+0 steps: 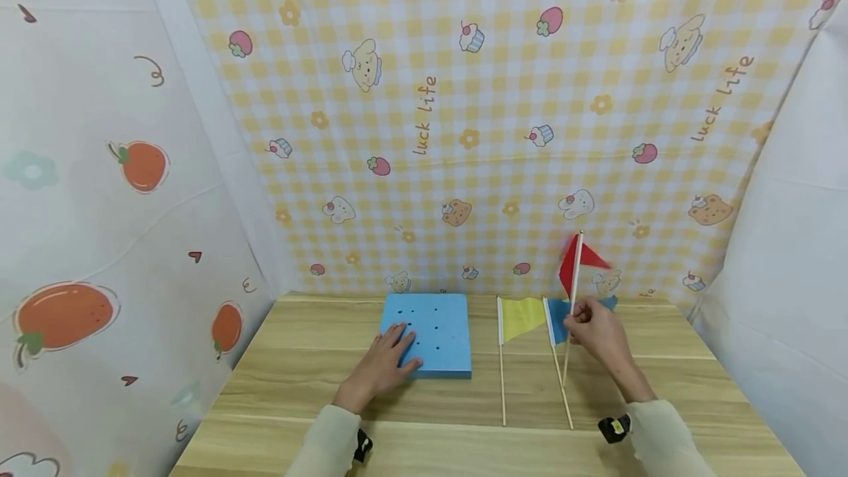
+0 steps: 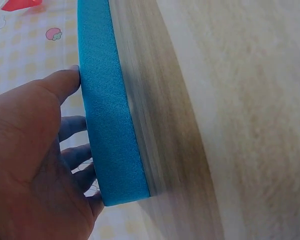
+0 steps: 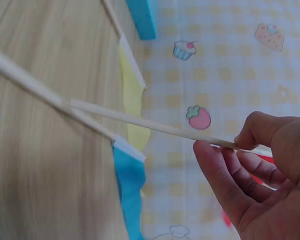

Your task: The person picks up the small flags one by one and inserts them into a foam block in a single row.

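Note:
A blue foam block (image 1: 453,330) with several small holes in its top lies on the wooden table. My left hand (image 1: 384,363) rests on the block's left side, fingers spread over the top. In the left wrist view its fingertips (image 2: 72,75) meet the block's upper edge. My right hand (image 1: 599,330) pinches the stick of a red flag (image 1: 571,267) between thumb and fingers, just below the cloth. The flag stands nearly upright, its lower end beside the stick of a blue flag (image 1: 559,322) lying on the table. Part of the blue cloth is hidden behind the hand.
Left of the blue flag lies a yellow flag (image 1: 521,319), its stick pointing toward me. A yellow-checked cloth backdrop (image 1: 424,205) rises at the table's rear edge. White cloth walls (image 1: 795,241) stand on both sides.

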`<state>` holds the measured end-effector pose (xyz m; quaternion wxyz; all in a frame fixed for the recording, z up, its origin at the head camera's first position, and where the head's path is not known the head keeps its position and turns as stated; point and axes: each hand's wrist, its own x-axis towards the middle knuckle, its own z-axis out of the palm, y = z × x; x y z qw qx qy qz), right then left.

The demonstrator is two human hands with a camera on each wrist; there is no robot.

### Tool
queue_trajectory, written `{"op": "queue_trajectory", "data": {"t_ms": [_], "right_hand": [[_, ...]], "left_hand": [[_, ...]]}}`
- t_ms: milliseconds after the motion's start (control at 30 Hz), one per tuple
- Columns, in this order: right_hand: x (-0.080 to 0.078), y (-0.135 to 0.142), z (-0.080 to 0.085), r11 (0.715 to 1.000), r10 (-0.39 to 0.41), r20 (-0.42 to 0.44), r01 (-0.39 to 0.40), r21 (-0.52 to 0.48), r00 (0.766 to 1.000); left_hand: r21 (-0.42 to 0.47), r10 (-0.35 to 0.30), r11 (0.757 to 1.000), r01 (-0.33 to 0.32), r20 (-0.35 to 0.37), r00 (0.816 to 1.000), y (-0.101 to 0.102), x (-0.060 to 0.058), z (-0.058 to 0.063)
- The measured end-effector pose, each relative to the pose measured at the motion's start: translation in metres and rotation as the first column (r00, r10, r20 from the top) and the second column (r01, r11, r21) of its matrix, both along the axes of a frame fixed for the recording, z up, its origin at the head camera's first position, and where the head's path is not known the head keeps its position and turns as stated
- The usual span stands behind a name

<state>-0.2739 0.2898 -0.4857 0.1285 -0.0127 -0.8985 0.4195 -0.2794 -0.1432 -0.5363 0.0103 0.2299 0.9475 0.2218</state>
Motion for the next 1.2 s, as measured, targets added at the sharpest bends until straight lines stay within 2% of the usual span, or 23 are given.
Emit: {"op": "queue_trajectory", "data": {"t_ms": [333, 533, 733, 933, 1200], "right_hand": [[-0.013, -0.023, 0.011, 0.998, -0.024, -0.12, 0.03, 0.052, 0.992], [-0.022, -0.041, 0.021, 0.998, -0.028, -0.086, 0.023, -0.056, 0.996], [-0.03, -0.056, 0.031, 0.996, -0.018, -0.071, 0.012, -0.088, 0.997], [-0.039, -0.07, 0.037, 0.991, 0.031, -0.052, -0.037, -0.128, 0.998], [-0.053, -0.087, 0.04, 0.988, 0.057, -0.1, -0.071, -0.136, 0.993]], "left_hand": [[0.009, -0.001, 1.0, 0.001, 0.005, 1.0, -0.001, -0.002, -0.003], [0.009, -0.004, 1.0, 0.004, -0.005, 1.0, -0.001, -0.003, -0.003], [0.021, -0.004, 1.0, 0.004, 0.0, 1.0, -0.001, -0.001, -0.001], [0.031, -0.005, 1.0, 0.005, 0.0, 1.0, -0.001, 0.0, -0.002], [0.034, -0.004, 0.999, 0.004, -0.002, 1.0, -0.001, -0.002, -0.003]]}}
